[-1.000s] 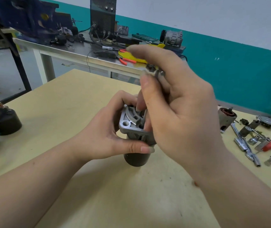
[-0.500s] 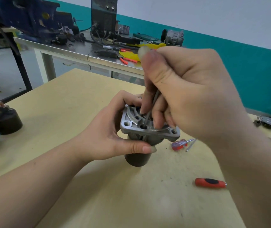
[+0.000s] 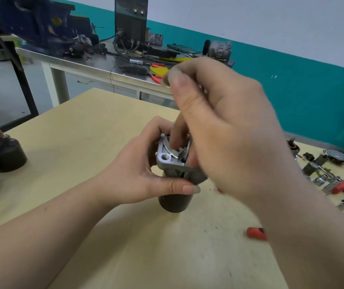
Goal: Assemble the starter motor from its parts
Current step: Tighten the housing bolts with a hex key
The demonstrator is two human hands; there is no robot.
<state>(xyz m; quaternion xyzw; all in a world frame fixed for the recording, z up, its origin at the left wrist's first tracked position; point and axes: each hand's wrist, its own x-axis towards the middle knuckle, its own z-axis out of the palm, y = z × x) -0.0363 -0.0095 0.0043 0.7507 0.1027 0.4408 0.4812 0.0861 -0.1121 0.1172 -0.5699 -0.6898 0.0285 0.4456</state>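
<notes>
Starter motor (image 3: 175, 184) stands upright mid-table (image 3: 83, 126), left hand (image 3: 137, 174) wrapped around its body just under the silver end housing. Right hand (image 3: 225, 130) is over the top, fingers curled down into the housing; can't tell what it's holding, too blurry. Solenoid (image 3: 4, 155) sits far left, loose parts (image 3: 325, 174) far right.

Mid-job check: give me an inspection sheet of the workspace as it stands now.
Surface: tan wooden table, scuffed.
Job's things: starter motor upright, aluminium end housing on top.
Clutter: black solenoid far left; loose metal parts right; red-handled screwdriver near right forearm.
Grippers: left hand grips motor; right hand fingers reach into housing, contents hidden.
Cables: black leads on rear bench.
Surroundings: steel bench, teal wall.
</notes>
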